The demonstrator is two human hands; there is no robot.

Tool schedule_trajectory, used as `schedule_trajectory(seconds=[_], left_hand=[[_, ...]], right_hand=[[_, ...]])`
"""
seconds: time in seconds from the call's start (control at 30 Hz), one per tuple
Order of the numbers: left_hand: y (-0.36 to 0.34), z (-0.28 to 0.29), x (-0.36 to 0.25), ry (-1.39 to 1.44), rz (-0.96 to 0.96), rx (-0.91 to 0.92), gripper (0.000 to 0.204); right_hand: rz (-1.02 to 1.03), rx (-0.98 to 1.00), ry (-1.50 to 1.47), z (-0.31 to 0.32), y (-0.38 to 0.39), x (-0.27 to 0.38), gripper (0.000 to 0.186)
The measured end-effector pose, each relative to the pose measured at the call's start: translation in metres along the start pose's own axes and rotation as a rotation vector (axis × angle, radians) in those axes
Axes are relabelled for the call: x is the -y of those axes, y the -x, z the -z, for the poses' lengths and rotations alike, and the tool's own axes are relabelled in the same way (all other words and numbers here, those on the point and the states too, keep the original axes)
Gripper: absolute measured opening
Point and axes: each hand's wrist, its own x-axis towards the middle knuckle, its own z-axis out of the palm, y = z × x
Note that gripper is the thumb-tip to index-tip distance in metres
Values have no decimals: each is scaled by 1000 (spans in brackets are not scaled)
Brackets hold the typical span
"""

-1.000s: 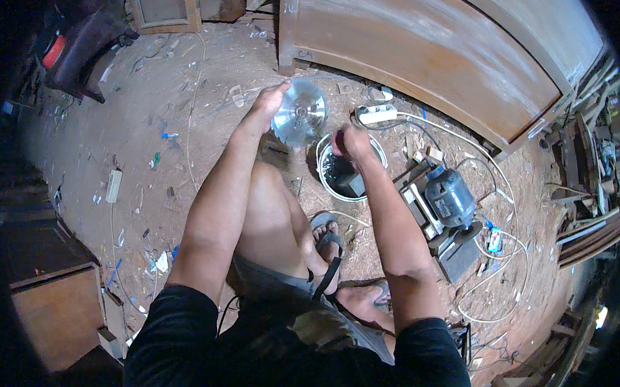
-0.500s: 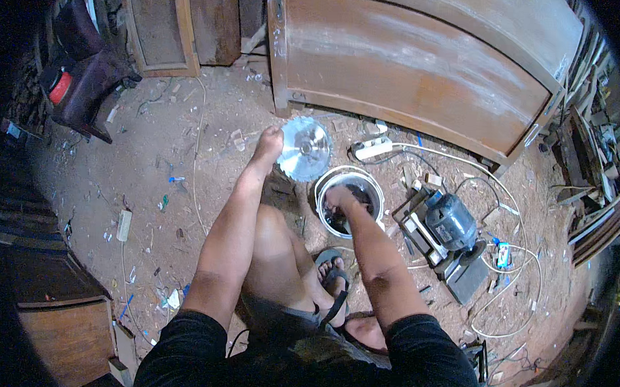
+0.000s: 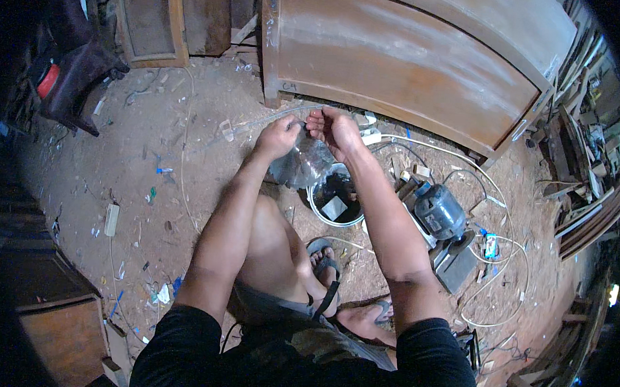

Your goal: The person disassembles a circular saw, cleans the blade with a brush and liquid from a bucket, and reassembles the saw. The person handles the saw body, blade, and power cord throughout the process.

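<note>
A round saw blade [image 3: 301, 160] with a toothed edge is tilted above the left rim of a white bucket [image 3: 314, 206]. My left hand [image 3: 279, 138] is closed on the blade's upper left edge. At the blade's upper right, my right hand [image 3: 337, 132] has its fingers loosely curled toward the metal, with nothing visible in them; whether they touch it I cannot tell. Inside the bucket the contents look dark and wet, and a pale flat piece [image 3: 334, 207] shows there. The bucket's far rim is partly hidden by the blade and my right forearm.
To the right stands a bench grinder [image 3: 439, 212] with a looping pale cable [image 3: 504, 200]. A large wooden panel [image 3: 396, 67] leans beyond the bucket. A dark chair [image 3: 81, 90] is at the far left. Wood scraps and litter cover the dirt floor [image 3: 146, 181].
My right hand has come up out of the bucket to the blade's upper edge. The blade has tilted and come lower, nearer the bucket, still in my left hand.
</note>
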Motion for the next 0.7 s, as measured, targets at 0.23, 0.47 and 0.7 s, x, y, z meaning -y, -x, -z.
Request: schedule_trajectory(seconds=[0.23,0.47,0.7], left_hand=[[3,16,12,180,76,162,30],[2,17,10,562,154,237,17],[4,16,-5,445,223,473,21]], right_hand=[[199,-182,260,23,10,-30,30],[204,-269,454,81,5,-75,37],[196,-198,449,91,1,-80,33]])
